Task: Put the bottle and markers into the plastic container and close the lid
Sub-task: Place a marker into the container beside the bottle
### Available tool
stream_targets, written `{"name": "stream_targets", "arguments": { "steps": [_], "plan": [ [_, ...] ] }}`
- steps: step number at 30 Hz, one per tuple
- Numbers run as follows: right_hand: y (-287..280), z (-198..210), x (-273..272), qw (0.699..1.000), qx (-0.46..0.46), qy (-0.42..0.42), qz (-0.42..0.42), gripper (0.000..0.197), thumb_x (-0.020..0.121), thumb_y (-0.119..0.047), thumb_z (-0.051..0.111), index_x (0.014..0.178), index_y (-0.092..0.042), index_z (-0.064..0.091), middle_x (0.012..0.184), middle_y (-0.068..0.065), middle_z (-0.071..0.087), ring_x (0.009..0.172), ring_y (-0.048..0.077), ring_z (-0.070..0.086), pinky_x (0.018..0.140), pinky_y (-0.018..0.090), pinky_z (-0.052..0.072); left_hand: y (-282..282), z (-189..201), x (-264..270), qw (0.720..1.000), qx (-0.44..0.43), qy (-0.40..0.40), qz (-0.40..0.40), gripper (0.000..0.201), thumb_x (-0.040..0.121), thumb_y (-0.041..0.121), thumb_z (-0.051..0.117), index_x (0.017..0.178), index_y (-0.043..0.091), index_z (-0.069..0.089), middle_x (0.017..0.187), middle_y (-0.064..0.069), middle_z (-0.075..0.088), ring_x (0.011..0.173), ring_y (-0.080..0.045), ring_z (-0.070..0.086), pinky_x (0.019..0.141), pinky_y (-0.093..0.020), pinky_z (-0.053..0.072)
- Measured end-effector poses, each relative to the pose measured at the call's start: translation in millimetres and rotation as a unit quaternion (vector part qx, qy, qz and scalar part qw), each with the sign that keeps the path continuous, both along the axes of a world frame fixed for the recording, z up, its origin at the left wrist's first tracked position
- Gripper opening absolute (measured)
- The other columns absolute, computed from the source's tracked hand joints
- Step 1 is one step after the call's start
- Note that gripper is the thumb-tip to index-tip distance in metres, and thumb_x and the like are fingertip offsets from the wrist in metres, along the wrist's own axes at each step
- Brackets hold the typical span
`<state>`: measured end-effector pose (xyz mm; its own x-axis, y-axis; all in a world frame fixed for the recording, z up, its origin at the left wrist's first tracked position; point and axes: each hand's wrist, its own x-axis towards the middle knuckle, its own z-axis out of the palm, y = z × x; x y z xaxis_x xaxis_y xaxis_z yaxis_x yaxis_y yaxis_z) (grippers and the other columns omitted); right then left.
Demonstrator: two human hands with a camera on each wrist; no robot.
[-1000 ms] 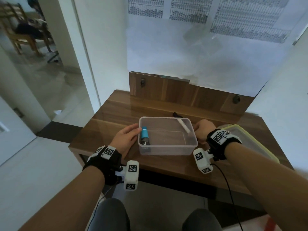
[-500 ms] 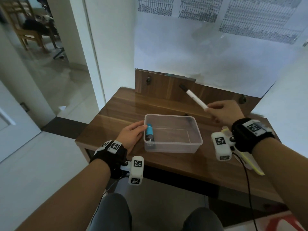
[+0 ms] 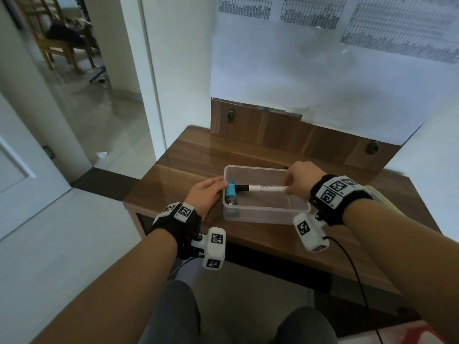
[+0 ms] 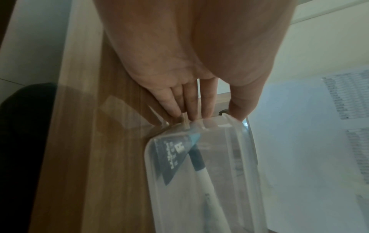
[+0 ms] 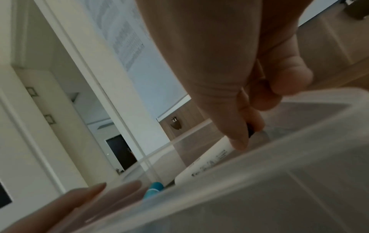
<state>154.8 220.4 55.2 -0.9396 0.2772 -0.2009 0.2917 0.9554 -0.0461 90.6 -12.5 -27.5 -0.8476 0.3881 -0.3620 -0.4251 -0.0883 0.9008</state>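
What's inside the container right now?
In the container: the bottle at its left end, and a marker the right hand pinches. That hand covers the right corner.

A wooden table point(image 3: 188, 170) with a glossy top and a raised wooden back panel point(image 3: 273, 130) carries a clear plastic container point(image 3: 265, 216) standing open near its front edge. To the right of the container, a yellow-rimmed lid point(image 3: 377, 194) lies on the table, mostly hidden. Left of the container, the left hand point(image 3: 205, 196) rests on the wood
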Motion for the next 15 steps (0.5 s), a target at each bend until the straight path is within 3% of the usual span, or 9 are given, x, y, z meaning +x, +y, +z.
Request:
{"name": "stream_targets", "arguments": {
  "steps": [4, 7, 9, 13, 15],
  "plan": [
    [-3.4, -4.7, -7.7, 0.998, 0.052, -0.022, 0.008, 0.020, 0.079, -0.028, 0.076, 0.096, -0.018, 0.073, 0.090, 0.003, 0.070, 0.080, 0.023, 0.067, 0.074, 0.035, 0.057, -1.3, -2.3, -0.5, 1.000, 0.017, -0.010, 0.001, 0.041, 0.098, 0.009, 0.059, 0.139, 0.003, 0.058, 0.125, -0.011, 0.065, 0.109, -0.016, 0.063, 0.108, -0.033, 0.047],
    [-4.7, -6.8, -9.2, 0.997, 0.080, -0.023, 0.011, 0.019, 0.081, -0.027, 0.072, 0.099, -0.021, 0.071, 0.094, 0.004, 0.071, 0.083, 0.025, 0.067, 0.076, 0.037, 0.057, -3.4, -6.0, -3.8, 1.000, 0.023, -0.014, -0.004, 0.042, 0.097, 0.010, 0.061, 0.139, 0.004, 0.059, 0.134, -0.014, 0.064, 0.118, -0.020, 0.063, 0.111, -0.035, 0.047],
    [-2.2, -6.5, -8.0, 0.998, 0.060, -0.024, 0.003, 0.022, 0.081, -0.028, 0.072, 0.102, -0.021, 0.071, 0.097, 0.004, 0.071, 0.085, 0.025, 0.067, 0.078, 0.037, 0.057, -2.8, -7.5, -5.8, 1.000, 0.021, -0.021, -0.002, 0.042, 0.096, 0.012, 0.063, 0.138, 0.006, 0.060, 0.136, -0.015, 0.064, 0.127, -0.024, 0.060, 0.115, -0.039, 0.044],
    [3.6, -6.7, -4.2, 1.000, -0.015, 0.008, -0.010, 0.028, 0.085, -0.035, 0.068, 0.111, -0.024, 0.070, 0.108, 0.000, 0.070, 0.094, 0.023, 0.067, 0.082, 0.036, 0.056, 3.5, -7.6, -2.2, 1.000, 0.001, 0.000, 0.018, 0.019, 0.094, 0.011, 0.064, 0.111, 0.016, 0.071, 0.130, -0.017, 0.068, 0.120, -0.026, 0.065, 0.110, -0.041, 0.050],
    [4.6, 0.0, -0.8, 0.997, -0.062, 0.041, -0.015, 0.025, 0.089, -0.037, 0.063, 0.109, -0.024, 0.070, 0.101, -0.004, 0.065, 0.091, 0.018, 0.064, 0.079, 0.031, 0.054, 6.0, -7.1, -1.0, 0.999, -0.019, 0.012, 0.025, 0.019, 0.093, 0.013, 0.064, 0.109, 0.017, 0.072, 0.131, -0.018, 0.068, 0.118, -0.027, 0.067, 0.108, -0.045, 0.051]
  ]
}}
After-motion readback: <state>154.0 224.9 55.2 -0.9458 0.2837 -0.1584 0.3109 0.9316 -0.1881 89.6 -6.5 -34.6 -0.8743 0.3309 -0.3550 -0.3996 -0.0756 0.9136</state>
